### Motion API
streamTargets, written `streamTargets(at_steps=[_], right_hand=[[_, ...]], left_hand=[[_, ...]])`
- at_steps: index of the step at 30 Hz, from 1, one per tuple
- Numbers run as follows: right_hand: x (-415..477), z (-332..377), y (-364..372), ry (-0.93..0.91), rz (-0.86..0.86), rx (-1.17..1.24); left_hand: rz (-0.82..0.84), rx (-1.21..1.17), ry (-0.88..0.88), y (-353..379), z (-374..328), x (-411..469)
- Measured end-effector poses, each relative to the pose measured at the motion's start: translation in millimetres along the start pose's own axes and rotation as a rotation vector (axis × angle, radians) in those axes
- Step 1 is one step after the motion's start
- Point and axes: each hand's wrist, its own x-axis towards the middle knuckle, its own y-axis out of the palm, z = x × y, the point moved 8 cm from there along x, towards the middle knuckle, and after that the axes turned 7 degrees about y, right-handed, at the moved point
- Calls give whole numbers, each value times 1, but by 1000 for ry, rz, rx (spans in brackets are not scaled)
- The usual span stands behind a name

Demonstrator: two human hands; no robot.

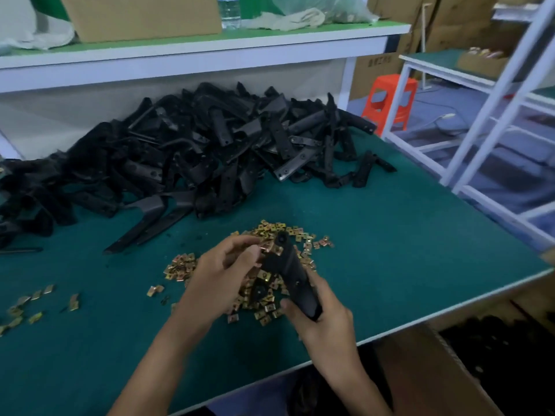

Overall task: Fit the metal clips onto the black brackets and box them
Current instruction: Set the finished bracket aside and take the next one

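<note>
One clip (268,247) pinched in my left hand (216,274) at top end of bracket (288,265); my right hand (321,322) grips its lower end, over clip heap (303,238) on worktop (405,250). Risk: skewed push, clip jams crooked or springs off into heap.

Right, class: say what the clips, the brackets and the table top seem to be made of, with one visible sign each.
Clips: metal, likely plated, from the gold-yellow shine. Brackets: probably moulded plastic, matt black with dull highlights. Table top: seemingly a green mat, flat and non-reflective.
</note>
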Motion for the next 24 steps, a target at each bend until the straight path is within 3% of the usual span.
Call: streamTargets(at_steps=[7, 15, 18, 20, 22, 24], right_hand=[[-42, -44, -66, 276, -197, 300], [-143, -116, -214, 562, -826, 458], [-150, -130, -268, 566, -899, 518], [-148, -140, -299, 626, -903, 408], [-147, -147, -324, 744, -919, 64], [-137, -144, -327, 775, -937, -80]], left_hand=[[95, 4, -86, 6, 24, 1], [181, 145, -128, 36, 66, 15], [205, 118, -122, 43, 59, 12], [195, 97, -126, 45, 49, 8], [171, 93, -113, 40, 39, 2], [141, 128, -81, 29, 31, 0]])
